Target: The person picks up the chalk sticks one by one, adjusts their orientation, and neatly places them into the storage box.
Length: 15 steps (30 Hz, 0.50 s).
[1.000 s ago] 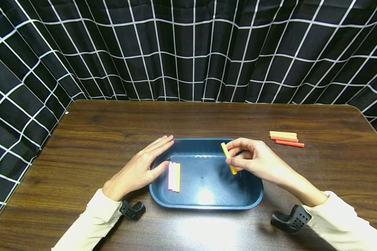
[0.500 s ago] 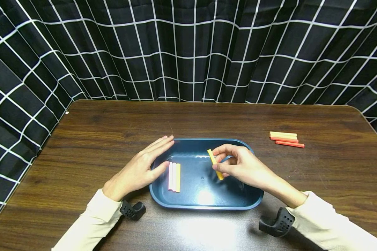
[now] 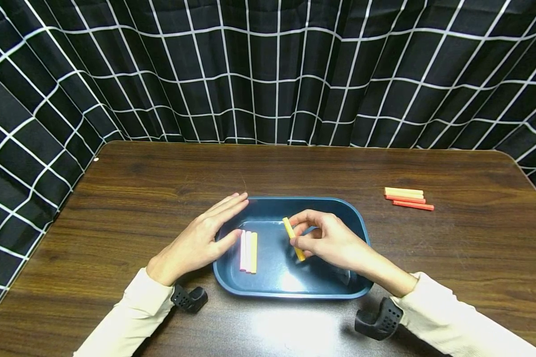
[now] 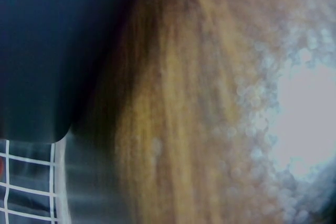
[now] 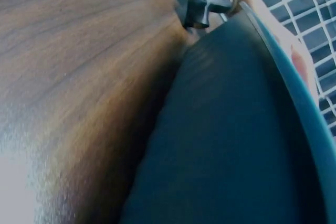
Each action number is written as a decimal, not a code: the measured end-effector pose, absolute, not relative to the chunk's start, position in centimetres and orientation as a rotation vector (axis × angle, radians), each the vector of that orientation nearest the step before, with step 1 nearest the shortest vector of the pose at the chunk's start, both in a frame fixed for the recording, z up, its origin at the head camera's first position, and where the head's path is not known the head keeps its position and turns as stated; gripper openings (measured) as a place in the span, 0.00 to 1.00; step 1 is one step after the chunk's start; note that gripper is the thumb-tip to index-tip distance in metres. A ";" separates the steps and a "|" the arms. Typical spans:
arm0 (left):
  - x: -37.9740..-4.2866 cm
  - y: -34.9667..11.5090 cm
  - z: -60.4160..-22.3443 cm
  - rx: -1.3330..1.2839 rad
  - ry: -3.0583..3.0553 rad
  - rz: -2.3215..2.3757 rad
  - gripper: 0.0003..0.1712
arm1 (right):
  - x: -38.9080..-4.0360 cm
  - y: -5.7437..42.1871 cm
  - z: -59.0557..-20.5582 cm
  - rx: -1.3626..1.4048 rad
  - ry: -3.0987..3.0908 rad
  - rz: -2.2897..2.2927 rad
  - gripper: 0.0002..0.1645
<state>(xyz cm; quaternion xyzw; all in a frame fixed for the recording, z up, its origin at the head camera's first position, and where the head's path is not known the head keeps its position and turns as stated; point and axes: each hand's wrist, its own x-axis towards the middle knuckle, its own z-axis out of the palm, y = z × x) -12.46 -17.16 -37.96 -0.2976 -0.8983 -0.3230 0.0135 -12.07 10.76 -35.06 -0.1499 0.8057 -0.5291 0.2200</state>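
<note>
My right hand (image 3: 330, 241) pinches a yellow chalk stick (image 3: 289, 229) between thumb and fingers, tilted, over the middle of a blue plastic tray (image 3: 268, 285). Its other fingers bend behind the stick. On the tray's left side, my left hand (image 3: 198, 233) rests along the rim with fingers extended, the thumb reaching inside. Just by that thumb, a pink chalk stick (image 3: 242, 255), a white one (image 3: 248, 254) and a yellow one (image 3: 254, 255) lie side by side on the tray floor. Both wrist views show mostly the tray's outer wall (image 5: 226, 129) and blurred tabletop; the chalk is hidden there.
On the wooden table (image 3: 161, 173), right of the tray, lies a small group of pale yellow chalk (image 3: 404, 191) and red chalk (image 3: 413, 205). A black curtain (image 3: 268, 74) with white grid lines hangs behind the table. Black wrist mounts (image 3: 379, 320) stick out below both wrists.
My right hand has carried the yellow chalk stick leftward and slightly nearer, from the tray's right end to its middle. The left hand and the chalk lying in the tray have stayed put.
</note>
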 end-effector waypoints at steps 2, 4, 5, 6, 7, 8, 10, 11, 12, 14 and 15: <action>-12.5 -17.2 -38.0 -0.926 -2.801 -1.013 0.33 | -12.1 10.5 -35.2 -0.418 2.222 -1.460 0.23; -12.4 -17.2 -37.9 -0.923 -2.804 -1.018 0.34 | -12.1 10.3 -35.3 -0.420 2.220 -1.458 0.23; -12.4 -17.2 -37.9 -0.923 -2.806 -1.018 0.34 | -12.1 10.2 -35.4 -0.422 2.220 -1.459 0.23; -12.4 -17.2 -37.9 -0.924 -2.807 -1.017 0.34 | -12.1 10.1 -35.5 -0.422 2.222 -1.458 0.23; -12.4 -17.2 -37.9 -0.925 -2.808 -1.019 0.34 | -12.1 9.9 -35.5 -0.421 2.224 -1.456 0.22; -12.4 -17.2 -37.9 -0.925 -2.809 -1.019 0.34 | -12.1 9.9 -35.6 -0.419 2.227 -1.454 0.22; -12.4 -17.2 -37.9 -0.927 -2.806 -1.020 0.33 | -12.1 9.6 -35.8 -0.415 2.218 -1.461 0.22; -12.4 -17.2 -37.9 -0.928 -2.804 -1.019 0.33 | -12.1 9.5 -35.8 -0.409 2.212 -1.466 0.22; -12.4 -17.2 -37.9 -0.927 -2.803 -1.020 0.33 | -12.1 9.4 -35.9 -0.404 2.202 -1.473 0.22; -12.5 -17.2 -37.9 -0.929 -2.798 -1.018 0.33 | -12.0 9.1 -36.0 -0.386 2.178 -1.488 0.22; -12.5 -17.2 -37.9 -0.929 -2.795 -1.019 0.33 | -12.0 9.0 -36.0 -0.379 2.164 -1.498 0.22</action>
